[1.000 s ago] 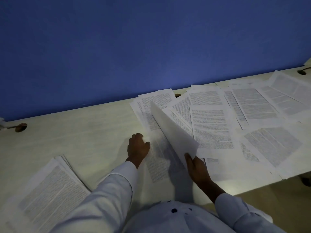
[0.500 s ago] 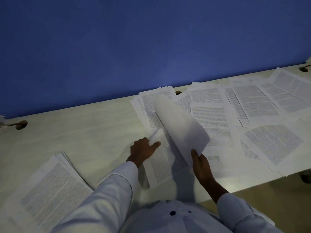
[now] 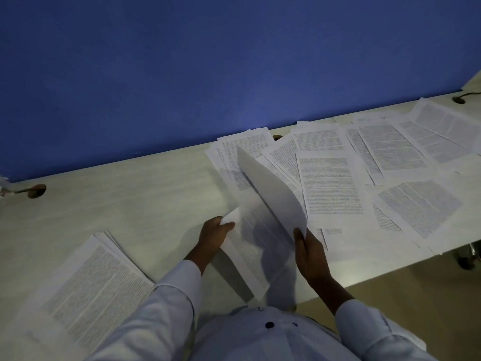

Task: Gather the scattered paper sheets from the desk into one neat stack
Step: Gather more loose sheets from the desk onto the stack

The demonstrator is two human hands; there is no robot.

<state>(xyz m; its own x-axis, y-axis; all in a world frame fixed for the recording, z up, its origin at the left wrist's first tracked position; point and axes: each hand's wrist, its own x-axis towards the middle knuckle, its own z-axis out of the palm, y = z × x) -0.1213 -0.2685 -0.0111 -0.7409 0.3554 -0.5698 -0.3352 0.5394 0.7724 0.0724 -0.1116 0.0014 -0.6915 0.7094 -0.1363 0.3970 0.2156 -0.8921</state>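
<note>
Head view: left hand (image 3: 214, 234) pinches the corner of a printed sheet (image 3: 247, 256); right hand (image 3: 311, 250) seemingly clamps a raised curled sheet (image 3: 273, 196).

A blue partition wall (image 3: 182, 74) fills the upper view. Along its foot lie the left cable hole (image 3: 36, 190), the middle cable hole (image 3: 277, 137), and the right cable hole (image 3: 458, 100) with a dark cable (image 3: 471, 94) leading out. Tan floor (image 3: 416, 295) shows well in front of the wall, lower right.

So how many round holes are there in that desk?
3: one hole at the far left, one in the middle half under the sheets, one at the far right. Sheets may hide more.
</note>
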